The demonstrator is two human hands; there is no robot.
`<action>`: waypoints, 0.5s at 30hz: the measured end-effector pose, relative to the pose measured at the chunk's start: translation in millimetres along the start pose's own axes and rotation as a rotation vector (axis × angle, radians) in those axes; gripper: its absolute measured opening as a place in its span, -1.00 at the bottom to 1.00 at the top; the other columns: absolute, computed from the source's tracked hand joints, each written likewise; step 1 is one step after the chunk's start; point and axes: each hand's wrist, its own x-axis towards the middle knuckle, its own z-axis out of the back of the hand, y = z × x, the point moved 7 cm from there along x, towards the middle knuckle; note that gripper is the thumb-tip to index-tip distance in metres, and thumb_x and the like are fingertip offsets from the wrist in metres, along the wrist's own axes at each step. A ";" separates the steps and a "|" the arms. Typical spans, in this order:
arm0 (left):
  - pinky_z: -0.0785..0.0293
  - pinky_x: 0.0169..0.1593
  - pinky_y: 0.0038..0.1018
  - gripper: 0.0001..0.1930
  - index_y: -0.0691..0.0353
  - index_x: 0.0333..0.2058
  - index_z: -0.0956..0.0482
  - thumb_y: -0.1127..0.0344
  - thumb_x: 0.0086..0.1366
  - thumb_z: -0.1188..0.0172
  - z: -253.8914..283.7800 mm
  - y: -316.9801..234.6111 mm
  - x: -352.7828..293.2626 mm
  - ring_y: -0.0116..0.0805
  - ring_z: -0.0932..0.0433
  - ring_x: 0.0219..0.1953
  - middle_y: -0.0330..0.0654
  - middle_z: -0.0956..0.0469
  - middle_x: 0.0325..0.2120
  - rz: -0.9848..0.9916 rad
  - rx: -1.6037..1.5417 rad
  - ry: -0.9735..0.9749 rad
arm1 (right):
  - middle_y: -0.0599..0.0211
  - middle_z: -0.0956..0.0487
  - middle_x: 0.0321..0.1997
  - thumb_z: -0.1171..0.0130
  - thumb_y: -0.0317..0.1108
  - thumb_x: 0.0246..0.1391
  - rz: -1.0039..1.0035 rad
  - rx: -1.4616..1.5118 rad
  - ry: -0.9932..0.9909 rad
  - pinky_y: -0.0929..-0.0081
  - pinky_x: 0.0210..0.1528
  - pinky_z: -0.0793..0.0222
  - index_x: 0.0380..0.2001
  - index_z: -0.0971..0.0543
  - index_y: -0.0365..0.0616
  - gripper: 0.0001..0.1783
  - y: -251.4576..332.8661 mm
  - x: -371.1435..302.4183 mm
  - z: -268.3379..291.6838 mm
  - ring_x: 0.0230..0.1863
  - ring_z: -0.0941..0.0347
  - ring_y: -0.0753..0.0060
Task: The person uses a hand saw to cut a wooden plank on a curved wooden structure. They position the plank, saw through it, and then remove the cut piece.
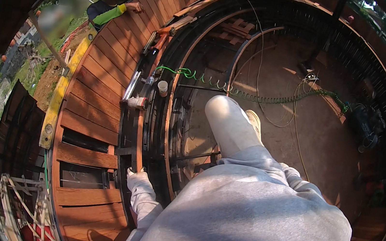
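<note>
The person's left hand (136,178) is holding the near end of a narrow wooden strip (140,138), the fingers closing around it at the inner edge of the curved deck. The strip is running away from the hand along the dark metal frame (127,134). The right hand (286,167) is showing only as a small pale patch beyond the torso, so I cannot tell how far open it is or whether it is gripping anything.

Farther along the frame, an air tool (146,87) is lying with a green coiled hose (208,80) leading off across the floor (274,136). A white cup (162,89) is standing just beside it, and an orange tool (166,31) is lying beyond. A yellow spirit level (61,96) is resting along the outer edge of the reddish planks (93,97), where a co-worker's hand (135,7) is resting near the far end.
</note>
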 end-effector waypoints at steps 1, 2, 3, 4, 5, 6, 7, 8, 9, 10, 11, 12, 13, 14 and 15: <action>-0.49 0.16 -0.18 -0.27 0.24 0.22 -0.44 0.01 0.16 -0.47 1.3 -0.7 -2.5 0.04 -0.57 0.13 0.07 -0.58 0.10 0.002 0.009 0.001 | 0.17 -0.74 -0.12 -0.17 0.05 0.26 -0.010 -0.012 0.008 0.16 -0.02 -0.58 -0.10 -0.72 -0.01 -0.59 -3.0 6.2 2.3 -0.07 -0.68 0.10; -0.50 0.15 -0.18 -0.28 0.25 0.20 -0.45 0.01 0.16 -0.46 4.1 3.4 -4.7 0.04 -0.58 0.12 0.08 -0.58 0.09 0.014 0.011 -0.007 | 0.17 -0.74 -0.12 -0.17 0.05 0.26 -0.013 -0.029 0.019 0.16 -0.02 -0.58 -0.11 -0.72 -0.01 -0.59 -1.6 14.4 6.2 -0.07 -0.69 0.10; -0.50 0.14 -0.17 -0.28 0.26 0.19 -0.46 0.00 0.15 -0.46 11.5 -3.6 -5.7 0.04 -0.58 0.11 0.09 -0.59 0.07 0.008 0.021 -0.024 | 0.17 -0.74 -0.12 -0.17 0.05 0.26 -0.009 -0.018 0.024 0.16 -0.03 -0.58 -0.11 -0.72 -0.01 -0.59 -2.7 22.2 4.8 -0.07 -0.69 0.10; -0.50 0.14 -0.17 -0.30 0.24 0.18 -0.47 0.00 0.15 -0.46 11.9 -6.6 -4.6 0.04 -0.58 0.11 0.08 -0.59 0.06 -0.002 0.019 -0.054 | 0.17 -0.74 -0.12 -0.17 0.05 0.26 0.002 -0.011 0.025 0.16 -0.03 -0.58 -0.11 -0.72 -0.02 -0.59 0.3 34.7 4.9 -0.08 -0.69 0.10; -0.50 0.14 -0.16 -0.32 0.22 0.17 -0.48 0.01 0.16 -0.46 11.0 -4.6 -9.3 0.03 -0.59 0.11 0.07 -0.60 0.06 -0.006 0.026 -0.071 | 0.17 -0.74 -0.12 -0.17 0.05 0.26 0.012 -0.025 0.027 0.16 -0.04 -0.58 -0.11 -0.72 -0.02 -0.60 -1.1 42.4 2.1 -0.08 -0.69 0.11; -0.50 0.14 -0.17 -0.32 0.22 0.17 -0.48 0.01 0.16 -0.46 10.9 -5.1 -11.4 0.03 -0.59 0.11 0.07 -0.60 0.06 0.027 0.026 -0.065 | 0.17 -0.74 -0.12 -0.17 0.04 0.26 0.046 -0.059 0.013 0.16 -0.04 -0.59 -0.11 -0.72 -0.02 -0.60 5.3 56.9 6.1 -0.08 -0.69 0.11; -0.50 0.15 -0.17 -0.32 0.21 0.17 -0.48 0.01 0.16 -0.46 12.8 -9.9 -13.8 0.03 -0.59 0.11 0.07 -0.60 0.06 0.055 0.031 -0.045 | 0.17 -0.74 -0.12 -0.17 0.04 0.26 0.113 -0.158 -0.025 0.16 -0.04 -0.59 -0.11 -0.72 -0.02 -0.60 6.0 71.0 6.0 -0.08 -0.69 0.11; -0.50 0.15 -0.17 -0.32 0.21 0.17 -0.48 0.01 0.16 -0.46 12.0 -22.5 -14.0 0.03 -0.59 0.11 0.07 -0.60 0.07 0.060 0.035 -0.019 | 0.17 -0.74 -0.12 -0.16 0.04 0.27 0.274 -0.399 -0.158 0.16 -0.05 -0.59 -0.11 -0.72 -0.02 -0.60 8.7 94.8 3.6 -0.09 -0.69 0.11; -0.48 0.21 -0.19 -0.28 0.22 0.21 -0.45 0.00 0.16 -0.46 5.9 -21.0 -10.9 0.03 -0.56 0.15 0.08 -0.58 0.10 0.098 0.035 0.024 | 0.17 -0.74 -0.12 -0.16 0.04 0.27 0.348 -0.533 -0.255 0.16 -0.05 -0.59 -0.11 -0.72 -0.02 -0.60 9.1 112.0 6.4 -0.09 -0.69 0.11; -0.46 0.24 -0.20 -0.26 0.23 0.23 -0.44 -0.02 0.17 -0.45 0.7 -16.8 -7.8 0.03 -0.54 0.19 0.09 -0.56 0.14 0.104 0.036 -0.008 | 0.17 -0.74 -0.12 -0.16 0.04 0.27 0.356 -0.532 -0.287 0.16 -0.05 -0.59 -0.12 -0.72 -0.02 -0.60 5.0 129.3 14.0 -0.09 -0.69 0.11; -0.44 0.26 -0.21 -0.24 0.22 0.25 -0.42 -0.03 0.16 -0.45 -12.7 1.8 -0.9 0.02 -0.51 0.22 0.10 -0.53 0.17 0.132 0.035 -0.010 | 0.17 -0.74 -0.12 -0.16 0.03 0.27 0.294 -0.399 -0.246 0.16 -0.06 -0.59 -0.12 -0.72 -0.02 -0.60 -11.8 144.2 29.2 -0.09 -0.70 0.12; -0.42 0.29 -0.22 -0.21 0.22 0.27 -0.40 -0.04 0.16 -0.45 -18.9 5.1 9.4 0.01 -0.49 0.25 0.10 -0.51 0.20 0.131 0.048 -0.027 | 0.16 -0.74 -0.17 -0.16 -0.01 0.29 0.158 -0.006 -0.055 0.16 -0.17 -0.60 -0.15 -0.71 -0.06 -0.63 -17.1 145.5 37.9 -0.20 -0.70 0.14; -0.41 0.30 -0.22 -0.18 0.20 0.30 -0.36 -0.05 0.16 -0.45 -20.5 6.2 22.9 -0.01 -0.47 0.27 0.09 -0.49 0.22 0.150 0.099 -0.017 | 0.16 -0.74 -0.22 -0.16 -0.05 0.31 -0.034 0.372 0.075 0.16 -0.29 -0.61 -0.18 -0.70 -0.10 -0.65 -25.3 141.7 45.1 -0.32 -0.70 0.16; -0.40 0.32 -0.23 -0.15 0.19 0.33 -0.32 -0.06 0.16 -0.45 -19.6 18.7 28.6 -0.02 -0.45 0.28 0.08 -0.46 0.24 0.192 0.143 -0.004 | 0.16 -0.72 -0.29 -0.16 -0.08 0.32 0.012 0.518 0.017 0.18 -0.37 -0.58 -0.21 -0.68 -0.13 -0.67 -30.6 142.6 55.5 -0.40 -0.67 0.19; -0.38 0.33 -0.21 -0.12 0.16 0.36 -0.28 -0.06 0.16 -0.45 -19.9 11.7 30.5 -0.02 -0.44 0.30 0.07 -0.44 0.26 0.225 0.203 -0.012 | 0.16 -0.70 -0.36 -0.16 -0.12 0.33 0.057 0.666 -0.061 0.20 -0.45 -0.55 -0.24 -0.66 -0.16 -0.69 -38.5 149.5 66.2 -0.49 -0.64 0.21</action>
